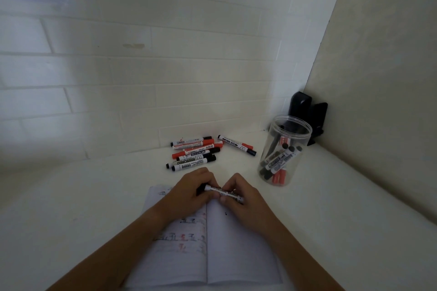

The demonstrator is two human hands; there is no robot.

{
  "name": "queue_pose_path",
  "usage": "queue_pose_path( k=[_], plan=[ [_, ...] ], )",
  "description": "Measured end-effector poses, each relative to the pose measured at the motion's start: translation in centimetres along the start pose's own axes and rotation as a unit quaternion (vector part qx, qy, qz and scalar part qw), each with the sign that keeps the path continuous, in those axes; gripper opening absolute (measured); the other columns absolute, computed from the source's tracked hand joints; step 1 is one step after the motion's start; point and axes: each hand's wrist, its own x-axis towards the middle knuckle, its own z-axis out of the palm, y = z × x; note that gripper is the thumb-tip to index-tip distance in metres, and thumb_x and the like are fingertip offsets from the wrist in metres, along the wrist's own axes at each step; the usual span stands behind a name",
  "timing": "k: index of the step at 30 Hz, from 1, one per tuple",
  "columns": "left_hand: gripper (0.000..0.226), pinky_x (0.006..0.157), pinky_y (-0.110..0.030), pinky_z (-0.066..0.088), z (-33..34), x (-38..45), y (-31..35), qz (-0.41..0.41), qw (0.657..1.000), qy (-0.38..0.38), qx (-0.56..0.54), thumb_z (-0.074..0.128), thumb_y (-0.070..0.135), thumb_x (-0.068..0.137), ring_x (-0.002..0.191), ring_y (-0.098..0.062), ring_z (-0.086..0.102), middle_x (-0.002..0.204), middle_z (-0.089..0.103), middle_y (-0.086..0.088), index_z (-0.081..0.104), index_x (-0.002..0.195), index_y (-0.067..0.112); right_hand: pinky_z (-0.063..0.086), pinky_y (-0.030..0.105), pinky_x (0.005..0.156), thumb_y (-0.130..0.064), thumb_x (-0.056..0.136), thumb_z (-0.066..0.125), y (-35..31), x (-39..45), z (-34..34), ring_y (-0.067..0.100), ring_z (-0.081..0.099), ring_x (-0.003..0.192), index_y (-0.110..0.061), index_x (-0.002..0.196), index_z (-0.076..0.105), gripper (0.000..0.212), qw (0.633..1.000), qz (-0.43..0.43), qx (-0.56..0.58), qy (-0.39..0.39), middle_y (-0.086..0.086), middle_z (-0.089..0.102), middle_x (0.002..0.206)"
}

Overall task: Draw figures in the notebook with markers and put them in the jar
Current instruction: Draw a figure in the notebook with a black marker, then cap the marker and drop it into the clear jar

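Both hands hold one whiteboard marker (223,192) above the open notebook (236,248). The marker's long axis runs roughly level, left to right, dipping slightly toward the right hand (241,198). Its black end sits inside the curled fingers of the left hand (191,192); the right hand's fingers and thumb clamp the other end. Beyond the fingertips lies a pile of loose markers (196,152). To the right of the right-hand fingers stands the clear jar (282,149), holding several markers.
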Motion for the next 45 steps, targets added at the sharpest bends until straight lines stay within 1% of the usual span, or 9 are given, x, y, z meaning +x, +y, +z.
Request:
queue_pose_path(
  k=[7,9,13,18,25,30,33,38,45],
  plan=[
    [0.018,0.069,-0.019,0.042,0.6,0.2,0.1,-0.018,1.0,0.012,0.012,0.068,0.035,0.092,0.084,-0.008,0.053,0.094,0.053,0.013,0.06,0.104,0.024,0.053,0.039,0.073,-0.026,0.095,0.067,-0.4,0.1,-0.5,0.016,0.066,0.082,-0.023,0.098,0.061,0.007,1.0,0.003,0.004,0.019,-0.005,0.068,0.09],
    [0.049,0.075,-0.019,0.048,0.8,0.1,0.0,-0.069,0.997,0.023,-0.006,0.072,0.041,0.087,0.094,-0.006,0.054,0.107,0.052,0.015,0.047,0.126,0.026,0.058,0.038,0.075,-0.016,0.095,0.068,-0.5,0.2,-1.3,0.013,0.069,0.084,-0.024,0.102,0.064,0.011,0.999,-0.002,-0.002,0.042,-0.009,0.07,0.094],
    [0.089,0.094,-0.021,0.045,1.1,0.0,-1.5,-0.135,0.99,0.036,0.006,0.07,0.068,0.075,0.114,-0.001,0.05,0.122,0.048,0.015,0.024,0.143,0.034,0.053,0.027,0.05,-0.02,0.093,0.075,-2.7,0.5,-3.6,0.017,0.065,0.053,-0.02,0.096,0.065,0.011,0.984,0.007,0.028,0.174,-0.002,0.074,0.087],
    [0.052,0.098,-0.035,0.039,1.5,0.1,-1.8,-0.068,0.985,-0.041,0.156,0.049,0.074,0.086,0.117,-0.004,0.043,0.119,0.049,0.016,0.056,0.124,0.04,0.051,0.024,0.051,-0.026,0.088,0.079,-7.1,1.1,-7.6,0.014,0.063,0.057,-0.021,0.087,0.068,0.012,0.936,-0.03,0.012,0.35,-0.003,0.07,0.073],
    [0.05,0.1,-0.033,0.036,1.7,0.0,-1.9,-0.066,0.98,-0.054,0.182,0.043,0.073,0.088,0.119,-0.004,0.041,0.123,0.049,0.014,0.059,0.122,0.04,0.042,0.005,0.062,-0.029,0.093,0.074,-10.9,3.7,-13.9,0.001,0.058,0.064,-0.016,0.093,0.061,0.018,0.862,-0.055,-0.032,0.503,-0.003,0.065,0.078],
    [0.049,0.094,-0.027,0.033,1.7,-0.2,-1.5,-0.066,0.98,-0.048,0.184,0.043,0.073,0.089,0.112,0.001,0.04,0.12,0.047,0.018,0.058,0.122,0.04,0.038,0.008,0.057,-0.026,0.095,0.071,-9.6,5.1,-15.2,0.009,0.054,0.063,-0.014,0.089,0.055,0.02,0.894,0.028,-0.148,0.421,-0.007,0.057,0.071],
    [0.054,0.094,-0.026,0.034,1.5,-0.2,-1.2,-0.064,0.98,-0.052,0.184,0.038,0.076,0.089,0.109,0.001,0.04,0.119,0.047,0.017,0.058,0.123,0.039,0.033,0.008,0.053,-0.031,0.095,0.072,-8.1,5.7,-14.9,0.002,0.054,0.066,-0.015,0.106,0.057,0.024,0.92,0.096,-0.195,0.325,-0.002,0.064,0.084],
    [0.051,0.096,-0.027,0.036,1.3,-0.1,-1.0,-0.058,0.98,-0.054,0.183,0.039,0.072,0.091,0.112,0.0,0.042,0.12,0.048,0.016,0.058,0.124,0.039,0.038,0.015,0.057,-0.022,0.097,0.069,-7.3,6.2,-14.9,0.013,0.062,0.078,-0.012,0.116,0.062,0.023,0.914,0.094,-0.229,0.321,-0.002,0.065,0.09],
    [0.025,0.089,-0.022,0.045,1.5,-0.3,-1.7,-0.054,0.991,0.024,0.116,0.05,0.046,0.096,0.101,0.002,0.05,0.105,0.056,0.017,0.065,0.105,0.029,0.053,0.03,0.056,-0.008,0.093,0.063,-6.0,3.3,-9.5,0.016,0.056,0.069,-0.014,0.092,0.059,0.008,0.856,-0.105,-0.323,0.388,-0.001,0.058,0.091]
  ],
)
